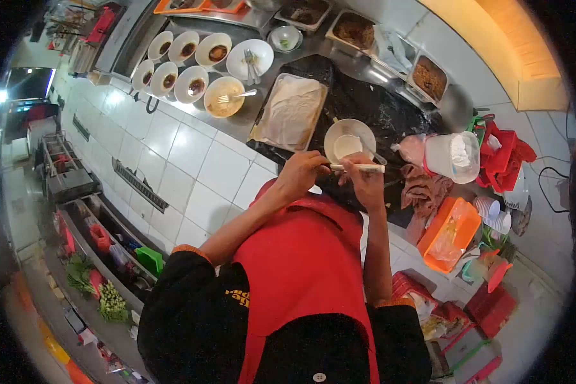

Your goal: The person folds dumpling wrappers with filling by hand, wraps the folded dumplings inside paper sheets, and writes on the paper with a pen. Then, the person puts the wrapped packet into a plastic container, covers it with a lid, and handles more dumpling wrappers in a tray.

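Close in front of the red apron, my left hand [302, 176] and my right hand [365, 182] are closed on a pale, narrow strip [372, 168], seen edge-on. It could be a thin stack of wrappers or a roll; I cannot tell which. Just beyond my fingers is a cream bowl [339, 131] with a whitish content and a utensil handle leaning at its right side. To the left lies a tray [255, 134] covered by pale, floury sheets [292, 109].
Several white bowls [212, 48] with dark sauce stand at the back left, beside a plate [262, 50] with cutlery and a bowl [215, 110] with a fork. On the right are a whitish tub [451, 157], a brown cloth [425, 192] and an orange basket [438, 246].
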Demonstrator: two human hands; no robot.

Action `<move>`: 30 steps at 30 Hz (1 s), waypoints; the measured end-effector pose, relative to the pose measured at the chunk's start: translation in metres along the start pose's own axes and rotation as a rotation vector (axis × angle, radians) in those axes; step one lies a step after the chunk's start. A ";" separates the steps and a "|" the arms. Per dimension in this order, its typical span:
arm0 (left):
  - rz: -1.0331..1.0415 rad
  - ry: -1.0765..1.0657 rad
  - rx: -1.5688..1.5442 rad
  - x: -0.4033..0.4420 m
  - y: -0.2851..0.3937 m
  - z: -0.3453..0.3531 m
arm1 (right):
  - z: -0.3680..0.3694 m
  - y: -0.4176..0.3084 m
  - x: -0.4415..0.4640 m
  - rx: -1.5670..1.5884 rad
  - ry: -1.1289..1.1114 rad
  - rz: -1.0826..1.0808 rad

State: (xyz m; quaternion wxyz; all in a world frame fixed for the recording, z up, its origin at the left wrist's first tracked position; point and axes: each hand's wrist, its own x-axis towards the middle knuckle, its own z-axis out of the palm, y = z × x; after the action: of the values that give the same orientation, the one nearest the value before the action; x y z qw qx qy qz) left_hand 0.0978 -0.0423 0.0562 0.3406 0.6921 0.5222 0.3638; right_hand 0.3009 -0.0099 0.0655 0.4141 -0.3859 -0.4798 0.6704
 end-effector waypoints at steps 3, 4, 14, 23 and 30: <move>-0.219 -0.082 -0.119 -0.024 -0.030 -0.023 | 0.035 0.019 0.012 -0.045 -0.068 0.053; -0.221 -0.083 -0.135 -0.030 -0.039 -0.030 | 0.042 0.025 0.017 -0.057 -0.064 0.063; -0.402 -0.355 0.007 -0.017 -0.170 -0.111 | 0.031 -0.005 0.050 -0.262 0.216 -0.185; 0.367 -0.115 0.142 0.081 -0.203 -0.091 | 0.063 0.054 0.105 0.036 0.481 -0.077; 0.227 -0.316 0.141 0.086 -0.221 -0.085 | 0.094 0.100 0.116 -0.450 0.464 -0.227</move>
State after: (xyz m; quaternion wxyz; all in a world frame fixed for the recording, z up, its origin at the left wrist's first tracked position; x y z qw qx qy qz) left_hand -0.0645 0.0985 -0.0766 0.3259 0.8170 0.4052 0.2492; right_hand 0.1544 0.0474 -0.0216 0.4887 -0.5541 -0.5485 0.3915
